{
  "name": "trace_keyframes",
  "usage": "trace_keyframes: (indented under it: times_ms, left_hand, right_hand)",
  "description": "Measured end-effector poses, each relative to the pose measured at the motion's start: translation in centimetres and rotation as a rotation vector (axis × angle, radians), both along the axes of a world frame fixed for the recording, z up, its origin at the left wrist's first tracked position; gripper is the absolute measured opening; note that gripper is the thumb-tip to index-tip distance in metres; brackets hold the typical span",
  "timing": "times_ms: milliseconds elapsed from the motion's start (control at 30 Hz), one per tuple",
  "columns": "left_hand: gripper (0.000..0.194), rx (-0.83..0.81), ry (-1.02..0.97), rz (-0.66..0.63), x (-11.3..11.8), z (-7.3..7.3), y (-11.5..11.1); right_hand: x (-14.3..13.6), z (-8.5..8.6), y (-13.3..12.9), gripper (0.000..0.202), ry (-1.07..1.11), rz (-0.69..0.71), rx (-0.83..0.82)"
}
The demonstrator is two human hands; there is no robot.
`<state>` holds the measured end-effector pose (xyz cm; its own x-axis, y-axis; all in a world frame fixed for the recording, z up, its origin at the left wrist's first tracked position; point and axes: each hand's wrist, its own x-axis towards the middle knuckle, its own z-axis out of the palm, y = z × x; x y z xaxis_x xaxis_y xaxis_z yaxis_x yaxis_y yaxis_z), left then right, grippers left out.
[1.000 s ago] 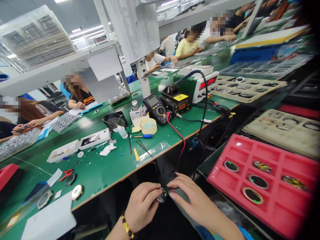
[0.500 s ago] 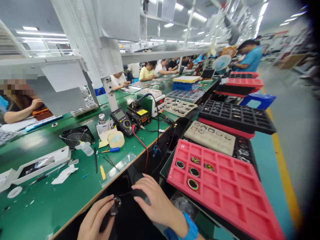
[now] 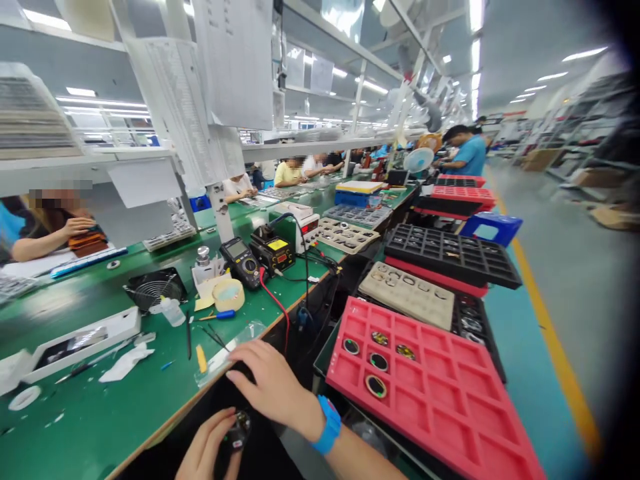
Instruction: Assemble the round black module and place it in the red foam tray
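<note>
Black round part (image 3: pixel 241 431) in narrow left-hand grip (image 3: pixel 204 451)

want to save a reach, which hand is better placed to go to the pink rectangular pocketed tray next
Right, most likely: the right hand looks free and sits closer to the pink rectangular pocketed tray. The left hand is farther off and holds a small round dark part.
</note>
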<state>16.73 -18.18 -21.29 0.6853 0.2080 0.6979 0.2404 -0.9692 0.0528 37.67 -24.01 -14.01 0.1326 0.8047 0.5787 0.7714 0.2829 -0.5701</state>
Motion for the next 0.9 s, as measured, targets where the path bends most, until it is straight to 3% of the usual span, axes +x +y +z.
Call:
trace_keyframes:
  times_ms: [100, 200, 400, 567, 733, 900]
  left_hand:
    - [0.040, -0.194, -0.021, 0.065, 0.9, -0.2, -2.1]
    - [0.044, -0.336, -0.081, 0.046, 1.6, -0.1, -3.0]
    - [0.051, -0.568, -0.138, 0.043, 0.9, 0.7, -3.2]
    - [0.049, -0.634, -0.175, 0.003, 0.2, 1.4, -2.2]
    - [0.050, -0.632, -0.190, -0.023, 0.1, 3.5, -0.6]
    - [0.046, -0.631, -0.154, -0.082, 1.0, 6.0, 1.0]
  right_hand:
    - [-0.2, 0.4, 1.7, 0.015, 0.024, -0.021, -0.008]
    - [-0.7, 0.8, 4.0, 0.017, 0.016, -0.049, -0.038]
    - [-4.0, 2.9, 8.0, 0.024, -0.158, -0.155, -0.145]
    - [-4.7, 3.0, 10.9, 0.018, -0.229, -0.330, -0.254]
    - [-3.2, 2.9, 11.1, 0.017, -0.223, -0.296, -0.275]
    - [-2.3, 3.8, 9.5, 0.018, -0.076, -0.262, -0.161]
